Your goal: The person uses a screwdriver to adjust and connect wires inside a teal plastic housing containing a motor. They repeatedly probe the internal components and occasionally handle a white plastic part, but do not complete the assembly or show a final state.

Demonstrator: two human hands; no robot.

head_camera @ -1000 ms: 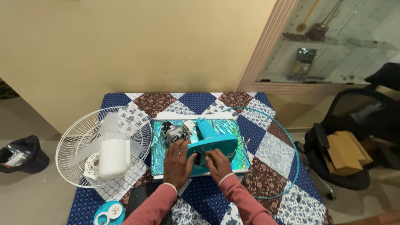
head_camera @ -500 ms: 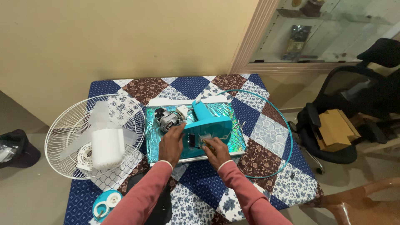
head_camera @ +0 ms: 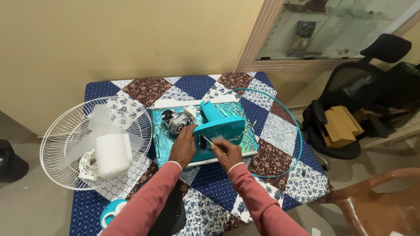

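Observation:
A teal fan body [head_camera: 221,126] lies on a shiny teal sheet [head_camera: 162,140] on the quilted table, with its bare motor [head_camera: 176,121] sticking out at the upper left. My left hand [head_camera: 183,146] rests flat on the left end of the fan body, holding it down. My right hand [head_camera: 227,151] grips a thin screwdriver [head_camera: 209,141] with a yellow shaft part, its tip pointing up-left into the teal housing.
A white wire fan guard [head_camera: 78,140] with a white cylinder and clear blades sits at the table's left edge. A teal ring [head_camera: 294,131] lies around the right side. Tape rolls [head_camera: 109,212] are at the front left. A black office chair [head_camera: 350,113] and a brown plastic chair [head_camera: 380,196] stand to the right.
The view has shifted and drawn closer. My right hand has moved in to the fan body's front face with the screwdriver. My left hand stays on the housing.

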